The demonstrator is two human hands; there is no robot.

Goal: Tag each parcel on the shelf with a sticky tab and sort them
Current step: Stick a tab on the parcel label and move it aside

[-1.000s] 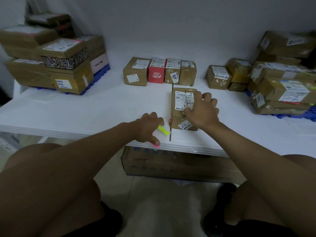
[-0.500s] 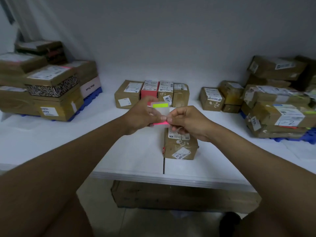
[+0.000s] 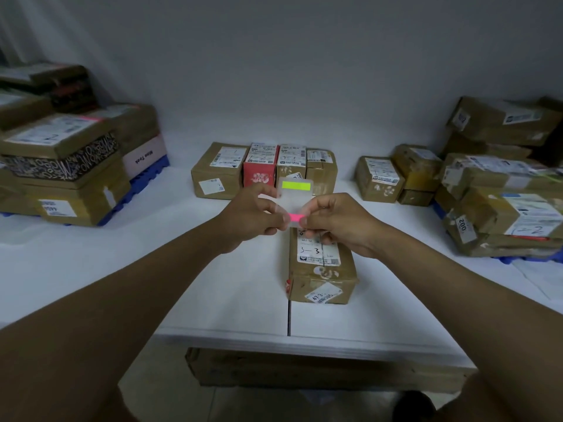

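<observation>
White laminate shelf [image 3: 152,284] spans the whole view, its two panels meeting at a dark seam near the front edge, and against half a second ago it sits a little differently in frame, with the nearest box lying more fully in sight. Stacked brown parcels rest at the left [image 3: 70,166] on a blue pallet and at the right [image 3: 502,208], where they were. A row of four parcels [image 3: 262,170] stands at the back centre, one of them red, and a small group of boxes [image 3: 396,175] sits between that row and the right stack. Cardboard shows under the shelf as a long carton [image 3: 304,370].

Nearest the person lies the brown parcel [image 3: 321,266], alone on the shelf just right of the seam, its white label hand-marked "3—3"; neither hand touches it now, whereas a second ago the right hand rested on it.

Both hands stay raised above that parcel, as in the previous frame. The left hand [image 3: 256,211] grips the left edge of the clear tab sheet [image 3: 294,197], fingers curled round it. The right hand [image 3: 335,222] pinches at the pink sticky tab [image 3: 295,216] on the sheet's lower edge; whether the tab has lifted free I cannot tell. A yellow-green tab [image 3: 296,186] sits at the sheet's top.
</observation>
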